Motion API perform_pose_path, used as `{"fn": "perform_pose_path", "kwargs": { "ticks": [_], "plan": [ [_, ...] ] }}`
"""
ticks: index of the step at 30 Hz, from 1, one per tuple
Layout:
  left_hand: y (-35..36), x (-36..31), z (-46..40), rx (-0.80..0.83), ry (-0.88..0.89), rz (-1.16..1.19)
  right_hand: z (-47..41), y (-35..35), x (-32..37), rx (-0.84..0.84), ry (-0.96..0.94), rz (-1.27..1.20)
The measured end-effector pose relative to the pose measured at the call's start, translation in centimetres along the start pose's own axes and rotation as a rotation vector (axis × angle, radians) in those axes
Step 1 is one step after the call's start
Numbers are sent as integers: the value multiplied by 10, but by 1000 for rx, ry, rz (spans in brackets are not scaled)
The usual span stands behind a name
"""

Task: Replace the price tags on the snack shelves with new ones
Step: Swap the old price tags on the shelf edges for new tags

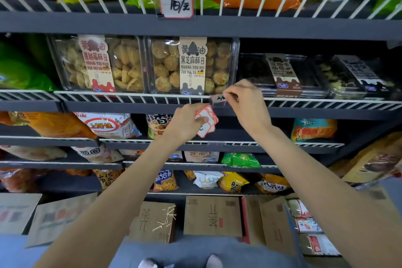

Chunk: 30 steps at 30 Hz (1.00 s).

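Observation:
My right hand (245,102) pinches a small red-bordered price tag (218,98) at the clear tag holder on the white wire rail (130,96) of the cookie shelf. Just below and to the left, my left hand (187,124) grips a fanned stack of red-bordered price tags (207,121). A larger handwritten price tag (176,4) hangs in its holder on the rail of the shelf above. Another clear holder (215,144) sits on the rail one shelf lower; whether it holds a tag I cannot tell.
Clear cookie boxes (191,65) stand right behind the tag being held. Chip bags (108,125) fill the lower shelves. Cardboard boxes (212,215) stand on the floor by my feet, and another shelf unit juts in at the right.

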<state>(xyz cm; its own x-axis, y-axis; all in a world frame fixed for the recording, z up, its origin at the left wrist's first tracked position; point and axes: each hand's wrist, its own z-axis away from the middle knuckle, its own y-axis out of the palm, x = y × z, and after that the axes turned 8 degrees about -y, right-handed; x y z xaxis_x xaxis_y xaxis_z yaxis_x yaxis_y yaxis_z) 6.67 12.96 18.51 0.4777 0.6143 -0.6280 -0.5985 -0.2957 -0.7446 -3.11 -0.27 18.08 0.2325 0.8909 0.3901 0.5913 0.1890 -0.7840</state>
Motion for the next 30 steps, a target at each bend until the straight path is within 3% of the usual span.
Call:
{"fn": "perform_pose_path", "kwargs": {
  "ticks": [8, 21, 30],
  "plan": [
    [-2, 2, -2, 3, 17, 20, 2, 2, 0, 109, -4, 149],
    [0, 3, -7, -9, 19, 16, 14, 20, -8, -19, -32, 326],
    [2, 5, -8, -8, 12, 35, 18, 15, -6, 40, -205, 551]
  ]
}}
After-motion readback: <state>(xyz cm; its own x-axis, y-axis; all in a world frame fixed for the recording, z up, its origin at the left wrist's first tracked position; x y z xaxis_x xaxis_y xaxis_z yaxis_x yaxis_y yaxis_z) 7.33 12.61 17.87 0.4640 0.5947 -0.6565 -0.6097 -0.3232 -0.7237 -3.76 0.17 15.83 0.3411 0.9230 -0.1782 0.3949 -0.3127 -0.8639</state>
